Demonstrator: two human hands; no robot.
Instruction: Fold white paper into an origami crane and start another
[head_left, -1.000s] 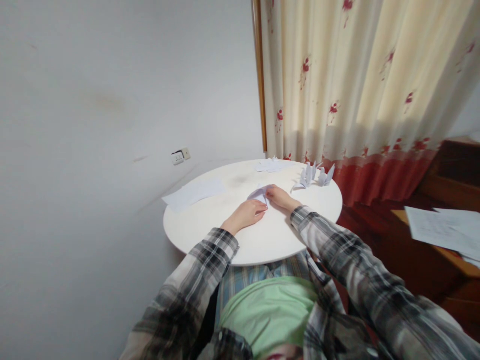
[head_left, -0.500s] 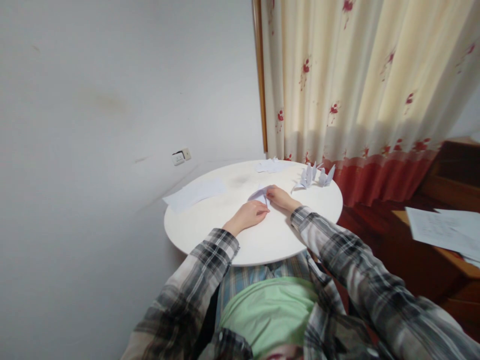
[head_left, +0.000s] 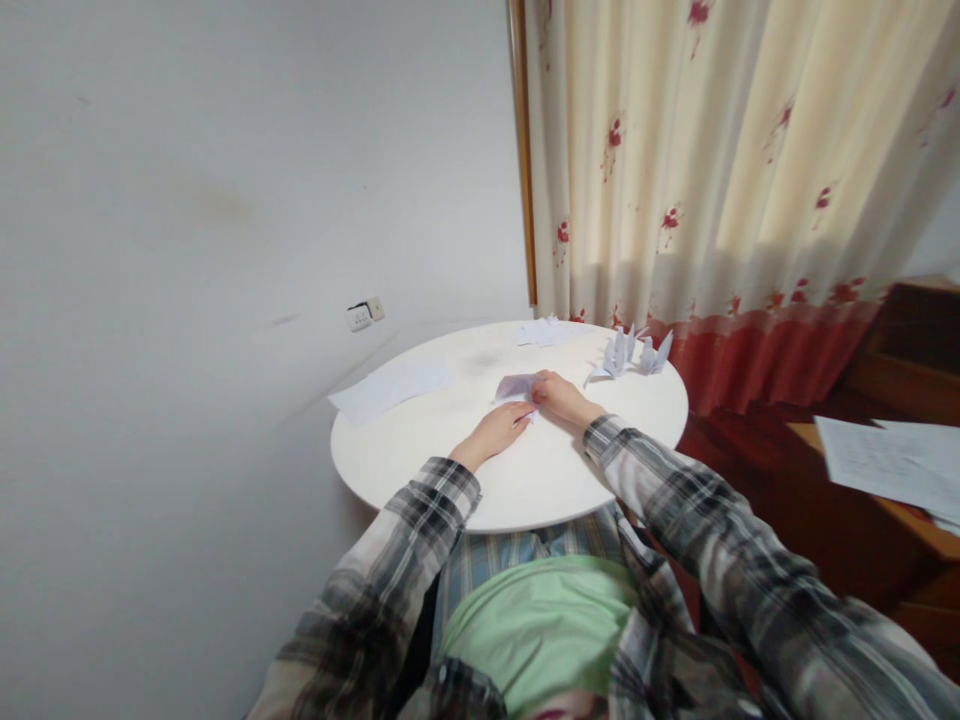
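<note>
Flatter than before lies the folded paper (head_left: 516, 386). Right hand (head_left: 561, 398) pinches it; left hand (head_left: 499, 430) presses it, uncurled.

The paper (head_left: 514, 386) is a small, pale white-lilac sheet, already folded into a flat, roughly four-sided shape with a crease across it. It lies flat on the table (head_left: 420, 450), a little beyond its middle. Its right end is pinched in the right hand (head_left: 559, 397), and the left hand's (head_left: 499, 430) fingertips touch its near edge.
</note>
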